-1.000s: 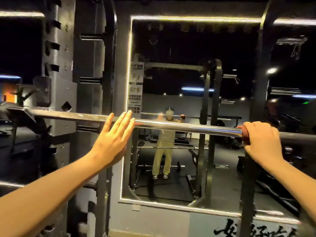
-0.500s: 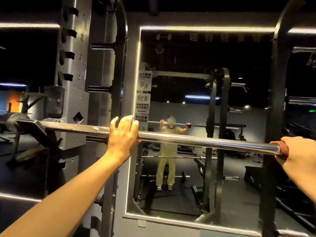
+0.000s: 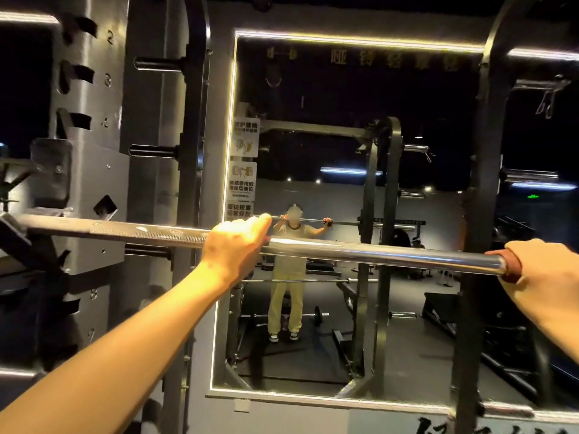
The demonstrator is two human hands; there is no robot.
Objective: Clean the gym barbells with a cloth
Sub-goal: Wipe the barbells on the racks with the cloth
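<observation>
A steel barbell lies level across the rack at chest height, knurled and dull on its left part, shiny in the middle. My left hand grips the bar from above near its middle, fingers curled over it. At the right, my right hand wraps a reddish-brown cloth around the bar and holds it there. Only the cloth's edge shows past my fingers.
The grey rack upright with numbered slots and a bar hook stands at the left. A dark upright rises at the right. A lit-framed wall mirror ahead reflects a person holding the bar. Pegs stick out of the left frame.
My left hand went from flat against the bar to curled over it. My right hand with the cloth slid rightward along the bar. The view shifted a little.
</observation>
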